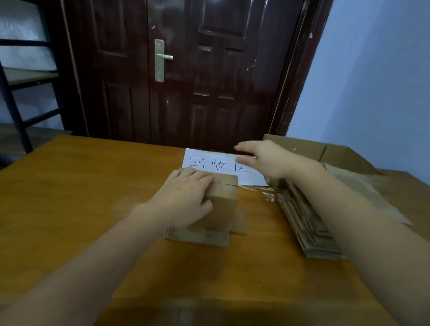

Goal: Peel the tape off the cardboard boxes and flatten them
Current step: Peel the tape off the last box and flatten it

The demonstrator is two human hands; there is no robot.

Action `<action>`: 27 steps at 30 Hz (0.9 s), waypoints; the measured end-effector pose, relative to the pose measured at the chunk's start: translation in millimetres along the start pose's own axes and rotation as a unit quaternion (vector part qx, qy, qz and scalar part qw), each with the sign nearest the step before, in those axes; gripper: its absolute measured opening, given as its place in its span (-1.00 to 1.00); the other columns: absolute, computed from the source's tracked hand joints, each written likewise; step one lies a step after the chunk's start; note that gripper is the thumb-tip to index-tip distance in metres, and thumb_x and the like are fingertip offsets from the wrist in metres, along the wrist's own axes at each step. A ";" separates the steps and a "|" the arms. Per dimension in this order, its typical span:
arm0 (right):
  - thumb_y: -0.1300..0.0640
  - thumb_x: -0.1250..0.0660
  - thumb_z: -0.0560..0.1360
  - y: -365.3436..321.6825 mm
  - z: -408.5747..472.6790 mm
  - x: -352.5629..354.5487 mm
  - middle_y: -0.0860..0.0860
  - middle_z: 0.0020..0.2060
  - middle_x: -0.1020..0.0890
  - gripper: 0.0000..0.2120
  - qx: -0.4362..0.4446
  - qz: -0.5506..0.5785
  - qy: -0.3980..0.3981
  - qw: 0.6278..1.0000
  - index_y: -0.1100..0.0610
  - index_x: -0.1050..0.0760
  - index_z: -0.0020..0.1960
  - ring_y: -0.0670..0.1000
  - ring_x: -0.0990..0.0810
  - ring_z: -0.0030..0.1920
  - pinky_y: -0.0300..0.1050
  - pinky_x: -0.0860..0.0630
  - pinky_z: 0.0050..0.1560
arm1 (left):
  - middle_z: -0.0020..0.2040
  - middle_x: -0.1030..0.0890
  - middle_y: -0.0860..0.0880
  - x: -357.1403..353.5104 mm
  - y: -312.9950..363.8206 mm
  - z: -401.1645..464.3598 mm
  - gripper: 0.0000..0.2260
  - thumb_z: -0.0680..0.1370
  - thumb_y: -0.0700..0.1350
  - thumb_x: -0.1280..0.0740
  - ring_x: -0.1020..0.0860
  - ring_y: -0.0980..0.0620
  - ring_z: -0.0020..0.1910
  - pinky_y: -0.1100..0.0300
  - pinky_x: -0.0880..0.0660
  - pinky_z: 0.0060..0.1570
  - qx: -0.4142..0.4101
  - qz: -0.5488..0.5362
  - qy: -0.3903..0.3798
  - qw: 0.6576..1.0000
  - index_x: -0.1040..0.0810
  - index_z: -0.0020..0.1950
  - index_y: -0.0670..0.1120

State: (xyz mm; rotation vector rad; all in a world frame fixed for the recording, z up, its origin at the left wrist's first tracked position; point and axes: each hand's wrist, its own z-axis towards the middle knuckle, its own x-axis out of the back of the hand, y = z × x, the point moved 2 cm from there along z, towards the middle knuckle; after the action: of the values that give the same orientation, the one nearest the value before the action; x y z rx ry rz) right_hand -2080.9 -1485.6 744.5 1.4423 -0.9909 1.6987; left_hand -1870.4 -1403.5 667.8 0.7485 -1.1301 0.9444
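Two bare forearms reach in from the near edge over the wooden table (68,204). Left hand (184,196) rests on the small cardboard box (221,206) at table centre, fingers laid over its top and curled round the near corner. Box stands upright, bottom flaps splayed flat on the table. Right hand (267,158) hovers open, fingers extended and holding nothing, above the white paper sign (209,162). Stack of flattened cardboard (303,223) lies right of the box, apart from it. Open carton (335,155) behind the stack. Tape scraps (268,195) between box and stack.
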 end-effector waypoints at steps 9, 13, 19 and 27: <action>-0.15 -0.25 0.64 -63.5 -41.0 -60.8 0.06 0.59 -0.24 -0.37 0.007 0.011 -0.048 0.999 0.09 -0.19 0.61 0.09 -0.23 0.56 0.06 -0.21 0.53 | 0.51 -0.44 0.02 9.3 -27.0 -2.5 -0.36 0.59 0.29 -0.33 -0.39 -0.01 0.46 0.03 -0.36 0.45 0.045 0.017 -0.018 0.999 -0.35 0.57 0.00; -0.07 -0.37 0.58 -67.0 -51.7 -63.7 -0.04 0.38 -0.49 -0.47 0.003 0.063 0.065 0.996 0.00 -0.35 0.49 0.03 -0.43 0.38 0.05 -0.41 0.37 | 0.32 -0.55 0.08 12.6 -23.6 -10.6 -0.46 0.54 0.23 -0.44 -0.49 0.04 0.27 0.09 -0.48 0.26 0.050 -0.016 0.051 0.997 -0.44 0.45 0.06; 0.20 -0.46 0.49 -72.7 -77.0 -74.8 -0.01 0.16 -0.67 -0.54 0.068 0.015 0.274 0.959 0.04 -0.53 0.37 0.05 -0.61 0.16 -0.06 -0.56 0.11 | 0.04 -0.69 0.04 19.4 -19.5 -30.7 -0.75 0.52 -0.05 -0.52 -0.64 -0.01 0.00 0.10 -0.61 -0.08 -0.040 0.012 0.198 0.979 -0.63 0.17 -0.01; 0.29 -0.43 0.49 -81.0 -90.6 -118.8 0.04 0.32 -0.61 -0.52 0.101 -0.036 0.276 0.955 0.11 -0.54 0.39 0.05 -0.56 0.33 0.07 -0.51 0.30 | 0.22 -0.70 -0.06 -26.5 -16.0 -69.9 -0.79 0.60 -0.13 -0.41 -0.65 0.05 0.24 0.08 -0.56 0.29 -0.153 -0.047 0.283 0.946 -0.71 0.20 -0.10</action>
State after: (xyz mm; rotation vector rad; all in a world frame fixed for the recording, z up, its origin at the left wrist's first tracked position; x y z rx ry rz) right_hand -2034.7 -1370.6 628.1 1.0078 -0.4619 2.0324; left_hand -1831.6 -1355.4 622.8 0.2448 -0.6988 0.8054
